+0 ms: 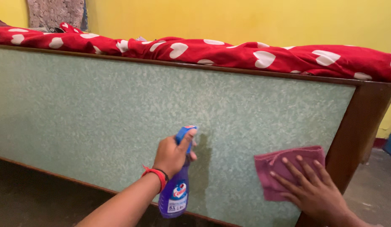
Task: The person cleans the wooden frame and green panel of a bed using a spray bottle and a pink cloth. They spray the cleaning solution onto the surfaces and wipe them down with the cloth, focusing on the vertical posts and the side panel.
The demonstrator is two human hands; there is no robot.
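A blue plastic spray bottle with a blue trigger head and a printed label (175, 191) was held upright in the left hand (172, 154), whose fingers were clamped round the neck, with one finger laid over the trigger and the nozzle turned toward the green speckled side panel of the bed (99, 109). A red band (155, 174) was worn on that wrist. The right hand (315, 189) was spread flat, fingers apart, and pressed on a folded pink cleaning cloth (279, 166), which was held against the panel near its right end, just beside the dark brown wooden corner post (359, 122).

As to progress, a darker, damp-looking vertical streak (203, 168) was seen on the panel directly in front of the nozzle, between the bottle and the cloth; from this it was judged that some liquid had been applied there but had not been wiped off, since the cloth lay to the right of it, apart from it. The long stretch of panel toward the left showed no wet marks, so most of the surface was judged untreated. Whether the patch under the cloth had been wiped could not be told.

Along the top of the bed a red blanket with white hearts (229, 52) was draped, below a yellow wall (246, 19).
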